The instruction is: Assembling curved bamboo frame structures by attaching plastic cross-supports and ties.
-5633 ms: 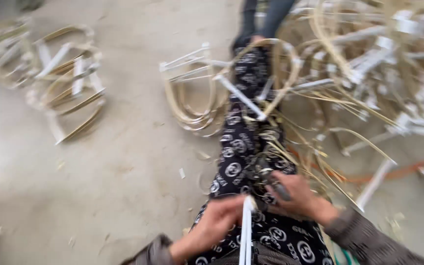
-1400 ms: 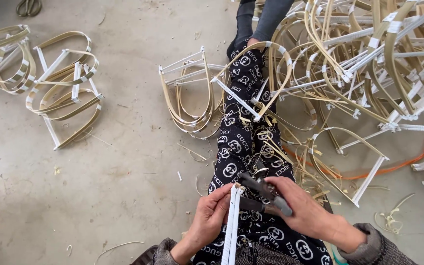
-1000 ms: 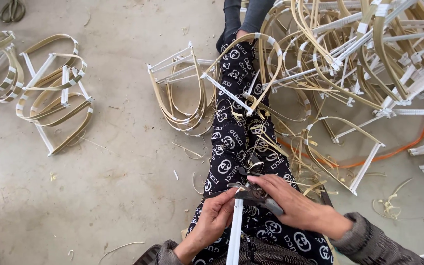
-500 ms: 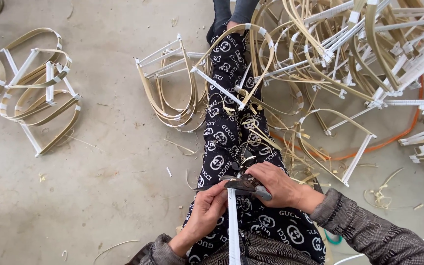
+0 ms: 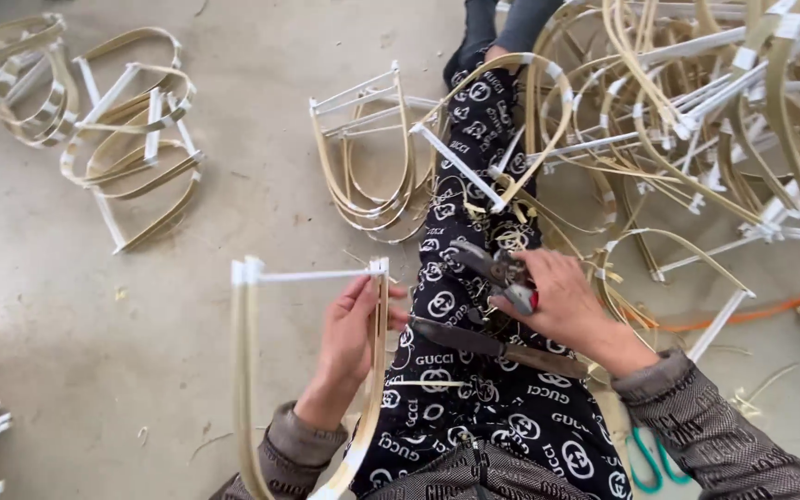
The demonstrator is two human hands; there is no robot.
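Observation:
I sit on the floor with one leg in black patterned trousers stretched ahead. My left hand grips one side strip of a bent bamboo frame with a white crossbar, held flat over my left knee. My right hand holds grey pliers with red on the handle, just above my thigh and apart from the frame. A long dark knife lies across my lap between the hands.
A big tangle of bent bamboo frames fills the right side. One frame lies left of my shin, more frames rest at far left. An orange cord runs on the concrete floor at right; a teal handle lies by my right elbow.
My left hand has turned the frame from edge-on over my lap to lying flat on the left. My right hand has drawn the pliers away from it, rightwards. The knife now shows on my lap.

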